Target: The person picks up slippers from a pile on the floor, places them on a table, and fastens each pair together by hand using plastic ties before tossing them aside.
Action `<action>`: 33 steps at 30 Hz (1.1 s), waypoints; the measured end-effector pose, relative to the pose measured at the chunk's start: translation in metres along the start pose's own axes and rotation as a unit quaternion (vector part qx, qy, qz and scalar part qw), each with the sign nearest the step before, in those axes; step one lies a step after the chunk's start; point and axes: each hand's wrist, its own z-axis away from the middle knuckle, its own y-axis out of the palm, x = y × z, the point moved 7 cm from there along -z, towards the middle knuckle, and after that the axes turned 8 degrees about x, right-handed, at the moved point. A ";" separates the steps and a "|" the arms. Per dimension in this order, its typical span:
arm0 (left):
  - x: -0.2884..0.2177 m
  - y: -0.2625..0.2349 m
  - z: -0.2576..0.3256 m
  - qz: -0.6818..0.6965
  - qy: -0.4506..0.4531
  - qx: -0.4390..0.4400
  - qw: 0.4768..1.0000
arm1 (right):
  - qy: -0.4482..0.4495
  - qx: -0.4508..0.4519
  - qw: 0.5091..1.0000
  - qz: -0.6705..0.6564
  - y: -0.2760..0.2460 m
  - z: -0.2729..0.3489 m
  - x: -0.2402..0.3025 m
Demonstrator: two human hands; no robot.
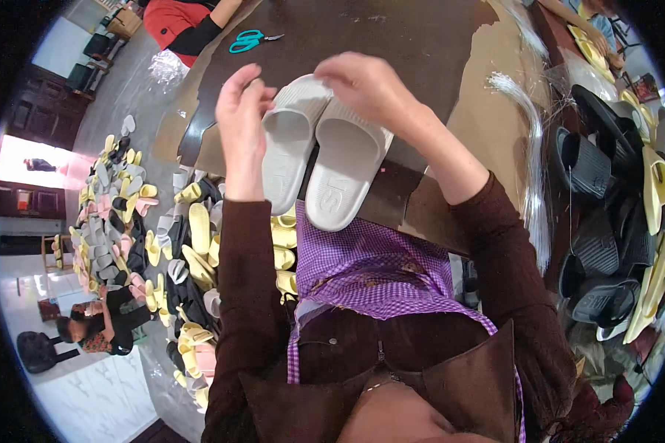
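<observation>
Two light grey slide sandals, the left one [287, 144] and the right one [340, 170], lie side by side at the table's near edge, toes away from me and heels toward my body. My left hand [242, 111] is raised beside the left sandal's strap, its fingers bent and apart, with nothing visible in them. Over the straps hovers my right hand [369, 87], slightly blurred, fingers bent together and pointing left. Whatever its fingertips may hold is too small to make out.
Teal-handled scissors [251, 40] lie on the brown tabletop [391, 37]. A bundle of clear strands [528, 125] hangs at the right. Black slides [587, 162] and yellow ones [656, 188] are piled there. Many slides [111, 199] cover the floor leftward. Other people sit nearby, one in red [174, 29].
</observation>
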 end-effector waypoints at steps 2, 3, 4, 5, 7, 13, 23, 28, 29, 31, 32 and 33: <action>-0.011 -0.015 0.021 -0.063 0.001 -0.020 0.998 | -0.096 0.276 0.930 0.224 0.041 0.013 0.028; -0.011 -0.018 0.032 -0.090 -0.003 -0.022 0.996 | -0.088 0.271 0.929 0.236 0.040 0.017 0.033; -0.011 -0.024 0.046 -0.108 -0.011 -0.034 0.994 | -0.136 0.251 0.917 0.280 0.043 0.023 0.043; -0.002 -0.023 0.056 -0.117 -0.020 -0.031 0.992 | -0.171 0.233 0.897 0.335 0.041 0.032 0.044; 0.009 -0.059 0.082 -0.201 -0.024 -0.034 0.979 | -0.180 0.231 0.895 0.336 0.053 0.031 0.042; 0.013 -0.096 0.133 -0.211 -0.044 -0.098 0.972 | -0.232 0.215 0.871 0.376 0.065 0.030 0.033; 0.027 -0.129 0.153 -0.250 -0.095 -0.066 0.961 | -0.016 0.258 0.674 0.692 -0.173 -0.031 -0.050; 0.036 -0.152 0.174 -0.214 -0.116 -0.086 0.966 | 0.212 0.208 0.542 0.786 -0.377 -0.014 -0.121; 0.048 -0.126 0.158 -0.195 -0.108 -0.049 0.974 | 0.198 0.102 0.597 0.771 -0.474 0.012 -0.125; 0.034 -0.120 0.162 -0.234 -0.074 -0.058 0.968 | 0.205 0.073 0.684 0.697 -0.465 0.028 -0.137; 0.038 -0.108 0.154 -0.208 -0.058 -0.047 0.975 | 0.227 0.064 0.718 0.655 -0.488 0.040 -0.144; 0.028 -0.114 0.155 -0.206 -0.048 -0.056 0.976 | 0.221 0.152 0.713 0.647 -0.461 0.032 -0.162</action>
